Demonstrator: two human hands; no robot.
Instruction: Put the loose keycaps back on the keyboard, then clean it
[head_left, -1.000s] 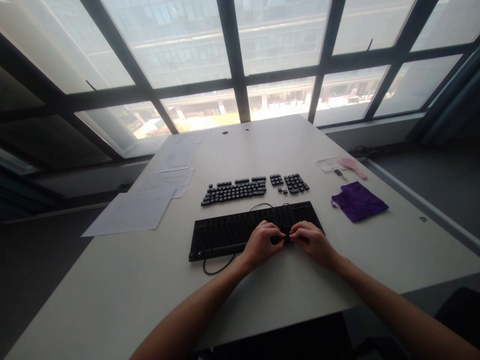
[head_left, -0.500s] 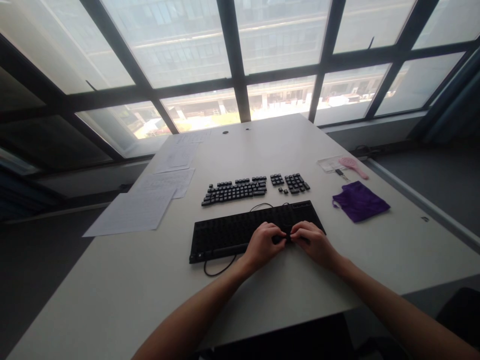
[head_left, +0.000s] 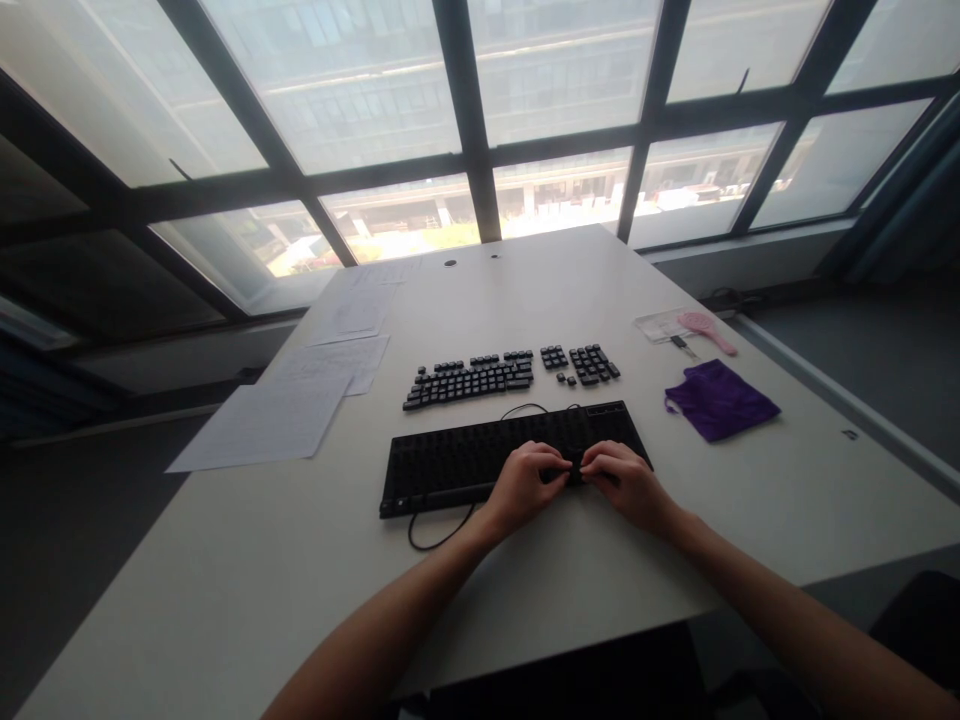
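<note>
No text, label, brand, number or sign can be read. The paper sheets (head_left: 259,428) on the left of the surface (head_left: 525,300) carry faint print or writing, too pale and small to make out. Any legends on the loose keycaps (head_left: 469,382) are too small to read. The black keyboard (head_left: 442,465) shows a tiny pale mark at its near left corner and small markings at its far right corner, both illegible.
</note>
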